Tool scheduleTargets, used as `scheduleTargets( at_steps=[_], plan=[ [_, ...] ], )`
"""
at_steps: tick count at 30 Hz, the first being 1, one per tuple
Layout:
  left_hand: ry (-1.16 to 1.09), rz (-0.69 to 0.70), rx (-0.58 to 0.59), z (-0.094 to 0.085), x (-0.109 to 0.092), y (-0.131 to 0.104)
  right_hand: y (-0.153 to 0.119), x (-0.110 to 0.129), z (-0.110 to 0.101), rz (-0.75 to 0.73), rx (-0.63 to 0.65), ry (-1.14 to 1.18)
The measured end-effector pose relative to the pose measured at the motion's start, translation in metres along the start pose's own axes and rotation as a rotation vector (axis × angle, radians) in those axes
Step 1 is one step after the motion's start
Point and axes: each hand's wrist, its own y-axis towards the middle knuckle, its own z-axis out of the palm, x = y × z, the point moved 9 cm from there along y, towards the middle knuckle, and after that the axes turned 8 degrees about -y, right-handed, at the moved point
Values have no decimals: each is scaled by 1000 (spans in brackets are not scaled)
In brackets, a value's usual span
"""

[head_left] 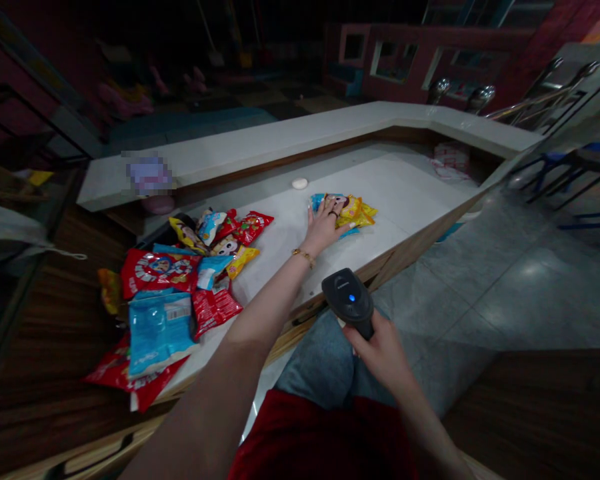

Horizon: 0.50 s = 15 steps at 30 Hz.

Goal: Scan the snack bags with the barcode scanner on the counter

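My left hand [324, 228] reaches across the counter and rests on a small stack of yellow and blue snack bags [363, 212], its fingers stretched out and spread. Wrapped around the handle of a black barcode scanner [347, 293] is my right hand [384, 350], low in front of my lap. A blue light glows on top of the scanner. On the left end of the counter lies a heap of snack bags, among them a red bag [157, 272] and a blue bag [160, 333] with its barcode facing up.
The white counter [275, 247] has a raised ledge [280, 137] along its back. A small white round object [299, 183] lies near that ledge. Drawers are below the front edge. Blue stools [580, 167] stand on the tiled floor at right.
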Motion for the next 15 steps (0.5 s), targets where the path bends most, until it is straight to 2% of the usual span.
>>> scheduleTargets(
  at_steps=[1, 3, 7, 9, 12, 15],
  plan=[
    [22, -8, 20, 4, 4, -2, 0, -2, -1, 4, -1, 1],
    [19, 22, -10, 1, 3, -17, 0, -5, -1, 12, 2, 0],
    [-39, 54, -112, -28, -15, -80, 1, -8, 3, 14, 26, 0],
    [-78, 41, -169, -51, -25, -120, 1, -7, 6, 1, 32, -6],
    [-83, -6, -295, -93, -33, -180, 1, -3, 8, -24, 28, -28],
    [199, -71, -412, -141, -38, -233, -1, -1, 12, -30, 40, -36]
  ],
)
